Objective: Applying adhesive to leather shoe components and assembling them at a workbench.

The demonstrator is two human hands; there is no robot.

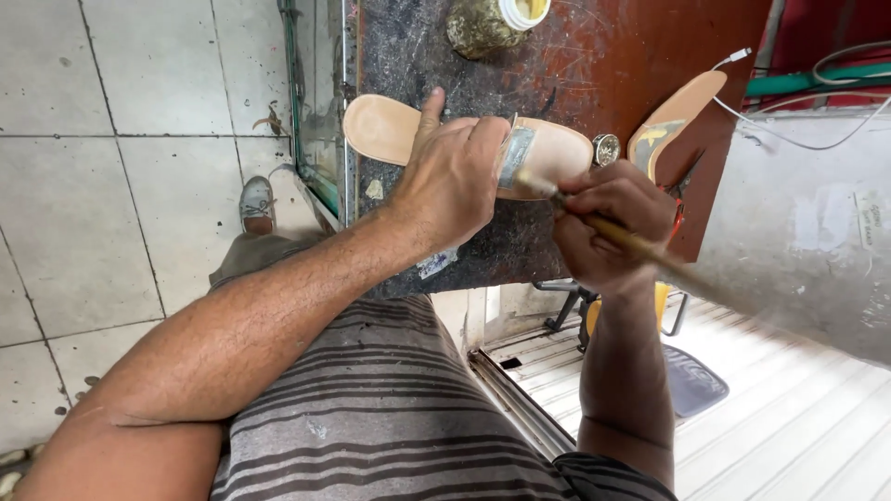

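The person's left hand (pixel 452 176) is pressing down on a tan sandal sole (pixel 390 127) lying flat on the dark, stained workbench (pixel 594 65). Its fingers are curled over the sole's middle and the thumb is stretching out along the near edge; the heel end is sticking out past the thumb, the toe end past the knuckles. The right hand (pixel 608 227) is clenching a wooden-handled brush (pixel 640 246), whose tip is touching the sole just beyond the left fingertips, beside a greyish strap or patch (pixel 517 156).

The step in hand appears to be brushing something, probably adhesive, onto the sole where the strap is sitting. The next move likely calls for keeping the sole pinned and working the bristles evenly along that strip without smearing the left fingers.

A second sole (pixel 676 109) is lying beyond the right knuckles, with a small round metal lid (pixel 605 148) between it and the first. A grimy jar (pixel 489 23) is standing past the left fingertips, cut off by the frame's top edge. The bristles are blurred and partly hidden, so any coating is hard to make out; the brush's handle end is fading into blur. What lies under the left palm is hidden.
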